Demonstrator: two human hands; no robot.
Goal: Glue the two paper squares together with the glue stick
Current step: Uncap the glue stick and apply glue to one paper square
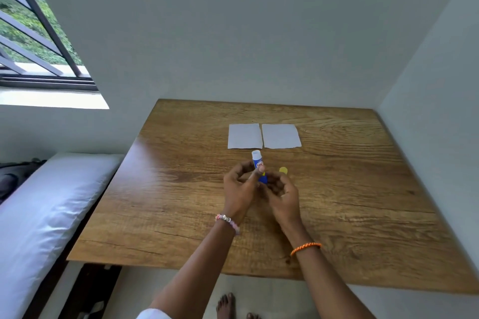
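Under our hands we see a big brown wooden table (350, 189) with wavy grain. Past our fingers lie two flat white paper squares (244, 136) side by side (almost touching). Our left hand (239, 189) and right hand (281, 193) both hold the blue glue stick (258, 166), open end up. Its round yellow cap (283, 170) sits just beside our right hand.

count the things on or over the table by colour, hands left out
white: 2, the left paper square and the right paper square
blue: 1, the glue stick, white tip bared
yellow: 1, the cap lying on the table
total: 4
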